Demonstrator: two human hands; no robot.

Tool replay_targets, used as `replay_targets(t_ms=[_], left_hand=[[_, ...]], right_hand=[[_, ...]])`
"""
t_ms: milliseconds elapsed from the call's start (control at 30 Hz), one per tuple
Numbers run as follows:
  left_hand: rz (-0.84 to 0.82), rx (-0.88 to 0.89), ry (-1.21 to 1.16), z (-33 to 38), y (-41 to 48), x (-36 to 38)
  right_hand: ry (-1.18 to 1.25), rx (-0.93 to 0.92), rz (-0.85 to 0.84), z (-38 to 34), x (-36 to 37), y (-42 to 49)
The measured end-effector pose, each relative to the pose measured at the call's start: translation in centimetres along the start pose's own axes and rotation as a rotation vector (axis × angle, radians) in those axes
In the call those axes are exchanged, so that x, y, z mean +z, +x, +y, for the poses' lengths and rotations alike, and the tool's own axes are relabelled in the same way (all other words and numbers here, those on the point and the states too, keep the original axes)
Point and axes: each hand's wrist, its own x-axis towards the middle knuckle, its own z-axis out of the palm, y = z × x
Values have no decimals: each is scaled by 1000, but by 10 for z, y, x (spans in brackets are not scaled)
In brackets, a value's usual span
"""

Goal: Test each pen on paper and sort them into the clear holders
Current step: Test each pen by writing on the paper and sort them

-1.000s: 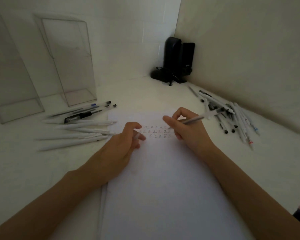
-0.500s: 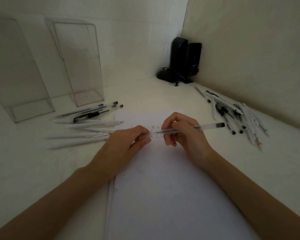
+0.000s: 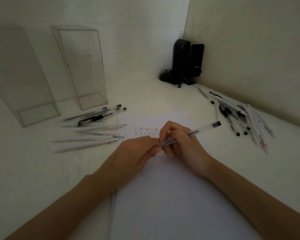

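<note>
Head: pen (image 3: 203, 129) above paper (image 3: 163, 196) (far end)

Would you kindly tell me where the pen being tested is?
Head view, centre: the pen is over the paper, gripped by the right hand, its lower end in the left hand.

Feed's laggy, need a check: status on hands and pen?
Right hand holds clear pen mid-barrel, left hand pinches its lower end. Pen above the paper. Clear holders without pens, nothing blocking.

left: pen row (image 3: 90, 134) before holders (image 3: 87, 70) | right: pen pile (image 3: 241, 118) | centre table strip (image 3: 145, 96) open
</note>
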Motion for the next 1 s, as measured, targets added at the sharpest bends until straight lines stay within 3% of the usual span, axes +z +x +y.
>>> replay_targets(t_ms=[133, 367, 500, 600, 667, 733, 800, 900, 1000], left_hand=[[115, -37, 49, -17, 11, -12], [461, -464, 401, -70, -12, -59], [407, -784, 568, -79, -21, -62], [397, -853, 570, -79, -24, -56], [409, -793, 529, -76, -22, -52], [385, -605, 465, -67, -16, -44], [301, -393, 373, -54, -10, -32], [131, -192, 256, -41, -7, -14], [51, -116, 205, -40, -8, -8]], right_hand=[[-74, 72, -17, -7, -2, 3], [-435, 35, 237, 0, -21, 7], [-536, 42, 225, 4, -22, 6], [-594, 42, 259, 1, -24, 4], [-699, 32, 376, -2, -32, 4], [-933, 48, 601, -4, -52, 5], [-1187, 204, 795, -4, -80, 3], [-1329, 612, 825, 3, -112, -7], [-1317, 741, 867, 8, -119, -11]])
